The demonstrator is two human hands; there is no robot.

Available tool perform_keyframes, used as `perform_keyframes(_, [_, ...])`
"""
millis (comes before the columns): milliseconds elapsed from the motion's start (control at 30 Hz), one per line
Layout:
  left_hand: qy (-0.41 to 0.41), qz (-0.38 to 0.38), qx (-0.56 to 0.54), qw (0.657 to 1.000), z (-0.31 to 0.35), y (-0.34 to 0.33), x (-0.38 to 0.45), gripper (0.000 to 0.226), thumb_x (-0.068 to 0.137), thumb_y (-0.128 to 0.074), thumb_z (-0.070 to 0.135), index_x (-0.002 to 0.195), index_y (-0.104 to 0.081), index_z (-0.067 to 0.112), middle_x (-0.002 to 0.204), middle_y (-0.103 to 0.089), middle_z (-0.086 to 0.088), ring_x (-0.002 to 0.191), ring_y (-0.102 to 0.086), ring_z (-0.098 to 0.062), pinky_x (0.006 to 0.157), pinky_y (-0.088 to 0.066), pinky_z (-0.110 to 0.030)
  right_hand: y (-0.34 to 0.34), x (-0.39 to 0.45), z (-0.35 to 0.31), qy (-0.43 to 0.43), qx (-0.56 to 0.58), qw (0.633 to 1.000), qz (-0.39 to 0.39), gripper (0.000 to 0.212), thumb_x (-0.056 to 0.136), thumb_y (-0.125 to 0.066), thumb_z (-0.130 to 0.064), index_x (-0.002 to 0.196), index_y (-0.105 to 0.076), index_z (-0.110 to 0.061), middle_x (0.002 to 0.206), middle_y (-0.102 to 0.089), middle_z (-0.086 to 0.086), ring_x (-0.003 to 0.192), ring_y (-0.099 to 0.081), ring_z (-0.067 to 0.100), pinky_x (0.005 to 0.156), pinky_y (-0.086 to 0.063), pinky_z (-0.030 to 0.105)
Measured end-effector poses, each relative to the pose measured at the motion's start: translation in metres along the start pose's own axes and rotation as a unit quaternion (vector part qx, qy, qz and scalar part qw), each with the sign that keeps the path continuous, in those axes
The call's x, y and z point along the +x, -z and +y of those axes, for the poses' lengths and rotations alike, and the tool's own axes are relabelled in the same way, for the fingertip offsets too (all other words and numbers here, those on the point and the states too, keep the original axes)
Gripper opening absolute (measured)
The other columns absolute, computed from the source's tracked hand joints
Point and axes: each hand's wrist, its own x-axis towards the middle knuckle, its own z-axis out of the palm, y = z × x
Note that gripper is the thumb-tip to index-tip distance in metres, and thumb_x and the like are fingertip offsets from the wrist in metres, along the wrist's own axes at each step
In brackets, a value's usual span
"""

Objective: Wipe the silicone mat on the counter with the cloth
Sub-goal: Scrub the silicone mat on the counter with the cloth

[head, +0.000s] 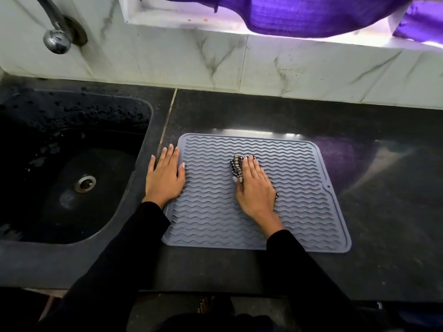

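Your right hand [255, 188] presses the checked cloth [236, 167] flat on the grey mat [299, 188]. Your left hand [165, 174] lies flat on the mat's left edge, beside the sink [72, 164].

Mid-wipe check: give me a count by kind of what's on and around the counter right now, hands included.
Hands: 2, left hand flat on the mat's edge, right hand pressing the cloth
Grey wavy-ribbed silicone mat: 1
Black-and-white checked cloth: 1
Black sink: 1
Chrome tap: 1
Purple curtains: 1
Total: 7

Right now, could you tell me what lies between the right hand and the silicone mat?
In the head view, the checked cloth lies under the right hand, pressed onto the silicone mat.
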Motion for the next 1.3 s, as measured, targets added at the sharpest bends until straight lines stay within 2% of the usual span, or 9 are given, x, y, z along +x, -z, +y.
perform_keyframes(133, [-0.002, -0.004, -0.006, 1.000, 0.002, 0.002, -0.001, 0.053, 0.099, -0.024, 0.033, 0.148, -0.017, 0.014, 0.157, -0.013, -0.002, 0.145, -0.006, -0.014, 0.117, 0.001, -0.040, 0.019, 0.007, 0.006, -0.068, 0.209, 0.975, -0.042, 0.047, 0.099, -0.038, -0.030, 0.145, -0.029, -0.025, 0.144, -0.039, -0.010, 0.127, -0.040, 0.011, 0.104, -0.034, 0.034])
perform_keyframes(267, [-0.006, -0.004, -0.032, 0.999, 0.002, 0.006, -0.003, 0.052, 0.099, -0.026, 0.032, 0.148, -0.019, 0.013, 0.157, -0.015, -0.003, 0.145, -0.007, -0.014, 0.118, 0.000, -0.039, 0.042, 0.027, 0.022, -0.257, 0.633, 0.730, -0.001, 0.031, 0.100, -0.038, -0.020, 0.120, -0.056, -0.004, 0.090, -0.061, 0.002, 0.074, -0.055, 0.012, 0.058, -0.047, 0.019])
perform_keyframes(300, [-0.007, 0.000, -0.042, 0.999, 0.001, 0.006, -0.004, 0.052, 0.100, -0.027, 0.031, 0.147, -0.020, 0.013, 0.157, -0.015, -0.003, 0.145, -0.008, -0.014, 0.118, 0.000, -0.039, 0.048, 0.026, 0.023, -0.265, 0.637, 0.724, 0.011, 0.029, 0.100, -0.037, -0.019, 0.117, -0.056, -0.005, 0.086, -0.060, 0.001, 0.071, -0.053, 0.011, 0.054, -0.044, 0.017])
perform_keyframes(467, [-0.014, 0.005, -0.074, 0.997, -0.006, 0.008, -0.006, 0.051, 0.100, -0.030, 0.030, 0.147, -0.023, 0.011, 0.156, -0.018, -0.005, 0.145, -0.012, -0.016, 0.118, -0.002, -0.035, 0.031, -0.008, -0.014, -0.048, 0.304, 0.951, 0.022, 0.041, 0.095, -0.032, -0.026, 0.135, -0.039, -0.025, 0.117, -0.056, -0.003, 0.101, -0.056, 0.012, 0.084, -0.051, 0.031])
perform_keyframes(567, [-0.030, -0.028, -0.027, 0.999, -0.008, 0.007, -0.008, 0.054, 0.100, -0.028, 0.032, 0.148, -0.017, 0.012, 0.157, -0.013, -0.005, 0.145, -0.007, -0.017, 0.118, -0.001, -0.037, -0.003, -0.027, -0.025, 0.056, 0.031, 0.998, 0.018, 0.057, 0.094, -0.015, -0.035, 0.147, -0.021, -0.013, 0.154, -0.022, 0.006, 0.143, -0.017, 0.021, 0.118, -0.008, 0.039])
perform_keyframes(900, [-0.013, -0.008, 0.010, 1.000, -0.005, 0.003, -0.014, 0.065, 0.091, -0.014, 0.046, 0.149, -0.017, 0.018, 0.157, -0.014, 0.002, 0.145, -0.008, -0.011, 0.118, -0.001, -0.034, -0.002, -0.018, -0.016, 0.087, 0.019, 0.995, -0.045, 0.062, 0.099, -0.024, -0.039, 0.149, -0.003, -0.009, 0.157, -0.002, 0.007, 0.145, 0.003, 0.017, 0.118, 0.001, 0.032])
perform_keyframes(1033, [-0.013, 0.024, -0.021, 0.999, -0.005, 0.002, -0.013, 0.062, 0.090, -0.019, 0.045, 0.146, -0.025, 0.020, 0.155, -0.023, 0.002, 0.144, -0.014, -0.010, 0.117, -0.006, -0.033, 0.008, -0.010, -0.008, 0.033, 0.152, 0.986, -0.053, 0.051, 0.099, -0.029, -0.037, 0.148, -0.019, -0.024, 0.154, -0.020, -0.003, 0.140, -0.023, 0.015, 0.114, -0.024, 0.036])
perform_keyframes(1200, [-0.012, 0.026, -0.037, 0.999, -0.007, 0.004, -0.014, 0.063, 0.088, -0.023, 0.044, 0.146, -0.028, 0.020, 0.154, -0.025, 0.002, 0.143, -0.017, -0.011, 0.118, -0.007, -0.033, 0.033, 0.019, 0.011, -0.240, 0.704, 0.668, -0.019, 0.029, 0.099, -0.036, -0.021, 0.107, -0.060, -0.008, 0.096, -0.063, 0.007, 0.080, -0.058, 0.016, 0.067, -0.048, 0.023])
perform_keyframes(1300, [-0.013, 0.027, -0.038, 0.999, -0.006, 0.004, -0.015, 0.063, 0.087, -0.023, 0.043, 0.146, -0.029, 0.019, 0.154, -0.026, 0.001, 0.143, -0.018, -0.011, 0.117, -0.007, -0.033, 0.051, 0.001, 0.003, -0.172, 0.584, 0.793, -0.033, 0.036, 0.101, -0.033, -0.026, 0.133, -0.047, -0.017, 0.108, -0.057, -0.003, 0.087, -0.054, 0.011, 0.067, -0.044, 0.021])
